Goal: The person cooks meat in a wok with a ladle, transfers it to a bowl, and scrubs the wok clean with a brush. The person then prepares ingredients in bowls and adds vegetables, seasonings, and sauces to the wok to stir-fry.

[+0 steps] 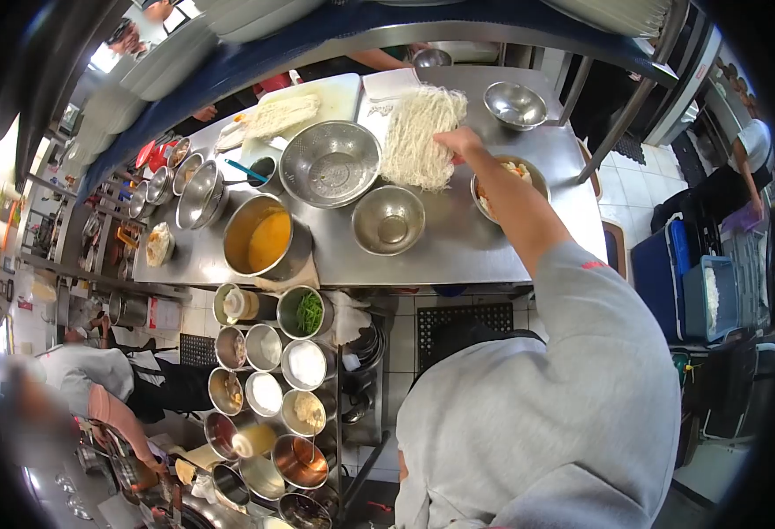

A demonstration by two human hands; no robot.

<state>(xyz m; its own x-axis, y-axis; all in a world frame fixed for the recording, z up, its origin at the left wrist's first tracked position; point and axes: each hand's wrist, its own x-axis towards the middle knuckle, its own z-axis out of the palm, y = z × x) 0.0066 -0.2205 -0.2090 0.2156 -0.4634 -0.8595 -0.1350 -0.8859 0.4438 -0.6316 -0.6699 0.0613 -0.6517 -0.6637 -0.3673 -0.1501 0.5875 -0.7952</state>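
Observation:
My right hand (461, 144) is at the right edge of a flat block of dried, pale thin noodles (418, 132), with fingers closed on that edge. The noodles lie across the steel table beside a perforated colander (327, 167). Below them on the table is a steel bowl (388, 222) with nothing visible inside. My right forearm passes over another bowl of chopped food (518, 169), hiding part of it. Past the hand, toward the back right, sits a shiny steel bowl (515, 104). My left hand is out of view.
A pot of orange liquid (268, 240) stands at the table's front left. Behind the colander is a white cutting board (345, 95) holding more noodles. Several ingredient containers (304, 363) fill a rack below. An overhead shelf (440, 37) spans the top. Co-workers stand left, right and behind.

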